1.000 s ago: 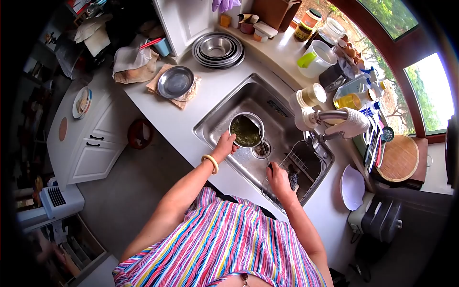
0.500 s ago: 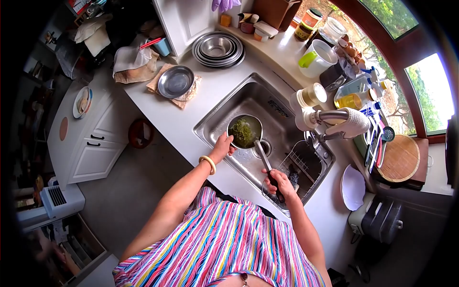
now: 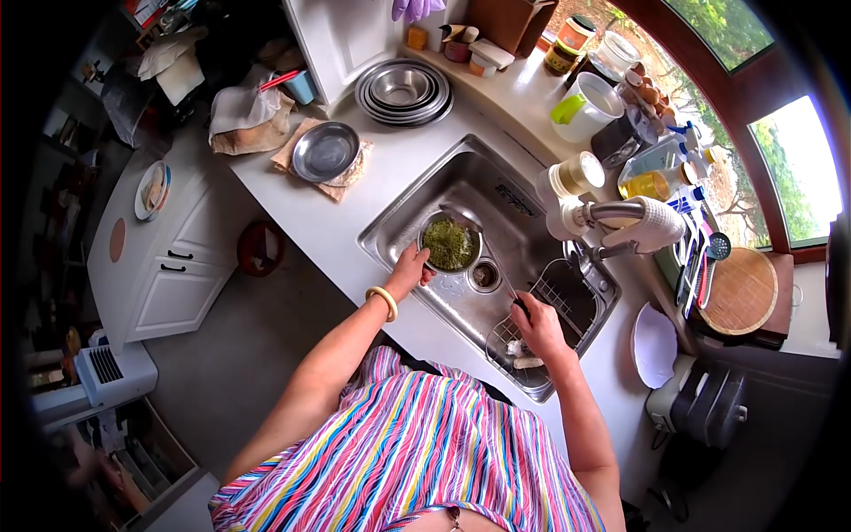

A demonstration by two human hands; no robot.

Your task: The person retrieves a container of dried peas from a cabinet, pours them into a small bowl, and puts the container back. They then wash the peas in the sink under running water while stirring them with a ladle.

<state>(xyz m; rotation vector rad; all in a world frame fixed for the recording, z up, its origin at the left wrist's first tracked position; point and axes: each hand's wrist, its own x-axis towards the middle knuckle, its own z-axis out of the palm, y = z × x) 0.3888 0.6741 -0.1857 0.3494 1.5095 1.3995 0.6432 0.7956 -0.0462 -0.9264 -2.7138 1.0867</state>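
The left hand (image 3: 413, 269) has its thumb and fingers clamped on the near-left rim of a round metal bowl (image 3: 450, 246). The bowl is in the left half of the sink (image 3: 505, 182), close to its near edge and just beside the drain (image 3: 484, 276); its mouth faces up, showing chopped-looking green stuff (image 3: 449, 243). The right hand (image 3: 542, 326), over the near right part of the sink, has its fingers closed around the black handle of a long metal utensil (image 3: 497, 266). That utensil's long axis slants from the handle forward and left, its head at the bowl's far rim; the head's exact shape is blurred.

A wire rack (image 3: 567, 309) sits toward the sink's right end, and the tap (image 3: 620, 213) stands by its far right corner. On the counter (image 3: 292, 208), beyond the sink's left end, a metal plate (image 3: 326, 152) rests on a folded cloth (image 3: 347, 182). Stacked bowls (image 3: 404, 92) stand farther back beside a white cabinet (image 3: 335, 40). Bottles line the window side.
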